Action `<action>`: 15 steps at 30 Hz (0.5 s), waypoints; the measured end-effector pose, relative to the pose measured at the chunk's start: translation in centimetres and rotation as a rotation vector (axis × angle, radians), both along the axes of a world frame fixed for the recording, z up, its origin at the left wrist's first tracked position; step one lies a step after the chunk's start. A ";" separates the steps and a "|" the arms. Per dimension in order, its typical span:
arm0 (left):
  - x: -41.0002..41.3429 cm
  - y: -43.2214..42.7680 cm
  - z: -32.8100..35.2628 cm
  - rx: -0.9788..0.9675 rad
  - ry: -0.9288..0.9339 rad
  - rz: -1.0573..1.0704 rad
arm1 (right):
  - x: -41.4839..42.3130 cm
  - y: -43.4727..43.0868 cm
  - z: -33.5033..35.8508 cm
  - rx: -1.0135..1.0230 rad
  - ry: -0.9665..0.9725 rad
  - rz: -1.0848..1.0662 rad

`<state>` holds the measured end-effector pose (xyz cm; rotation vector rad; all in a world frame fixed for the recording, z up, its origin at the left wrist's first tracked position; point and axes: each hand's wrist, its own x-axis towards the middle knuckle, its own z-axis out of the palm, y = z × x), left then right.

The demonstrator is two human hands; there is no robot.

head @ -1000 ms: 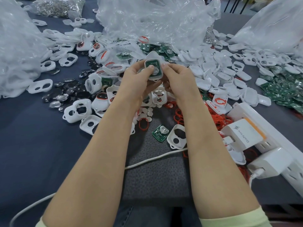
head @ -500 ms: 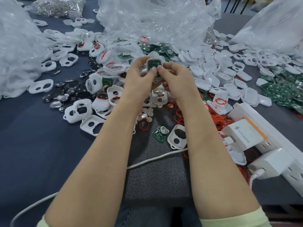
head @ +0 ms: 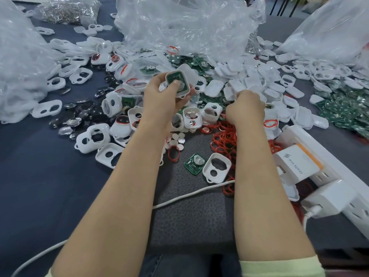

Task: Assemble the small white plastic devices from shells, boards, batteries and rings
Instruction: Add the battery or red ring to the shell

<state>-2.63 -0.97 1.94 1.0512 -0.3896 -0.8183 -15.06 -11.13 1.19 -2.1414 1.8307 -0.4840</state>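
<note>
Fingers (head: 175,84) of our left hand (head: 159,98) are gripping a half-built device (head: 178,79), board and battery in, left of the power strip (head: 337,163); our right hand (head: 246,108) is curling among covers (head: 215,87) nearer it, hold unclear; cover and ring are awaiting us

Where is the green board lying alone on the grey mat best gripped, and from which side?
Probably pinch the green board by two opposite edges, coming from above: it lies flat, battery holder up, with a white shell close on its right.
</note>
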 end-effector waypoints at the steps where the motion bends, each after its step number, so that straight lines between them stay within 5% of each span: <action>1: 0.0 -0.1 -0.1 0.005 0.013 -0.003 | 0.0 0.0 0.0 -0.014 -0.003 -0.006; 7: 0.0 -0.2 -0.1 0.034 0.035 -0.031 | -0.4 -0.2 0.0 -0.162 -0.289 -0.034; 10: 0.0 -0.2 -0.1 0.045 0.036 -0.047 | 0.4 0.6 1.0 -0.241 -0.641 0.083; 13: -0.1 -0.3 0.1 0.056 0.066 -0.057 | 1.5 1.6 1.9 0.092 -1.153 0.252; 15: -0.2 -0.4 0.2 0.051 0.080 -0.058 | 2.0 2.0 1.9 0.270 -1.271 0.322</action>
